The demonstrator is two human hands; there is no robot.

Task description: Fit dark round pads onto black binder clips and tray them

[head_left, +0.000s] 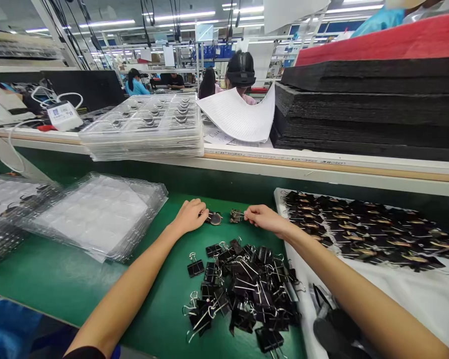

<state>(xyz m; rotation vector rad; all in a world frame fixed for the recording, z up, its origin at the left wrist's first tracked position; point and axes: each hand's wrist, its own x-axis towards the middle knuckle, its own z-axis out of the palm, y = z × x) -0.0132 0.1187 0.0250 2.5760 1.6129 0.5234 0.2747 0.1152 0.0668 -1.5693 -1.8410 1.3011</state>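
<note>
My left hand (190, 216) is closed at the middle of the green bench, its fingertips on a small dark part with a round disc (214, 218). Just across from it, my right hand (264, 218) pinches the wire handles of a black binder clip (235, 216). A short gap separates the clip from the disc. Below both hands lies a loose heap of black binder clips (247, 284) with silver wire handles. What my left fingers cover is hidden.
On the right, a white tray (303, 299) bears rows of clipped dark pieces (366, 224) and loose black discs (340, 326). Clear plastic trays (97, 214) lie left. A shelf (239, 162) ahead carries stacked clear trays (145, 124) and black foam sheets (370, 109). People sit beyond.
</note>
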